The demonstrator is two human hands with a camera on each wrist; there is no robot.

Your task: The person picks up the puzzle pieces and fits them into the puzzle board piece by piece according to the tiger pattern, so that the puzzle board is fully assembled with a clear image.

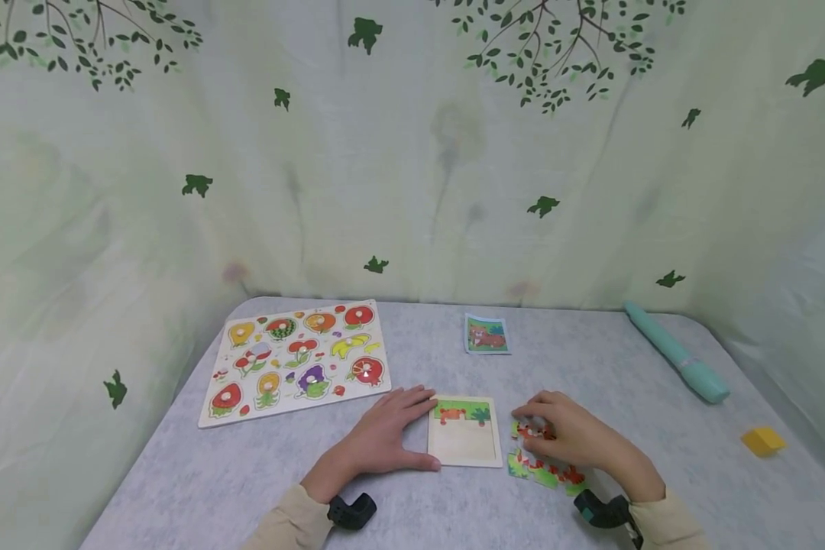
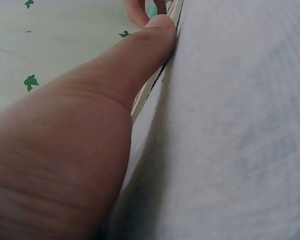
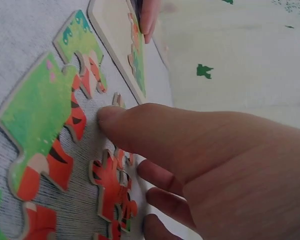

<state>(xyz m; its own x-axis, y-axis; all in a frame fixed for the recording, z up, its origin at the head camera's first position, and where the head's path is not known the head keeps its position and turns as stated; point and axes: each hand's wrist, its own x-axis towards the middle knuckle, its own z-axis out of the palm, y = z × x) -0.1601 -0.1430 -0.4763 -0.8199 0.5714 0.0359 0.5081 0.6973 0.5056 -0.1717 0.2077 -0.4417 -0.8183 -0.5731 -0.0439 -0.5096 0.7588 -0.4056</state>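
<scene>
- the shallow puzzle tray [image 1: 462,444] is the landmark: a joined strip of pieces [image 1: 480,412] lies along its far side, and its near part shows bare floor.
- the loose puzzle pieces [image 1: 545,477] lie just right of the tray, some under the right hand [image 1: 577,435], others nearer the person.
- the left hand [image 1: 388,431] is spread wide at the tray's left edge, thumb by the near corner and fingertips by the far one.
- the right hand arches over the pieces right of the tray, thumb and fingers bent; i cannot tell whether it pinches one.
- the pieces look like thin, stiff board, so they should be light and hard to bend; the printed faces may be a little slippery.
- the narrow knobs and necks are probably the weakest spots; better to take a piece by opposite edges of its broad body, or tip up one rim first.
- the tray seems light enough to slide, so a steady touch on its frame helps.
- the right hand hides some pieces in the head view; in the right wrist view others are cut off at the lower left, and the farther cluster is hard to separate.
- the left wrist view shows only a sliver of the tray's edge beyond the thumb.
</scene>
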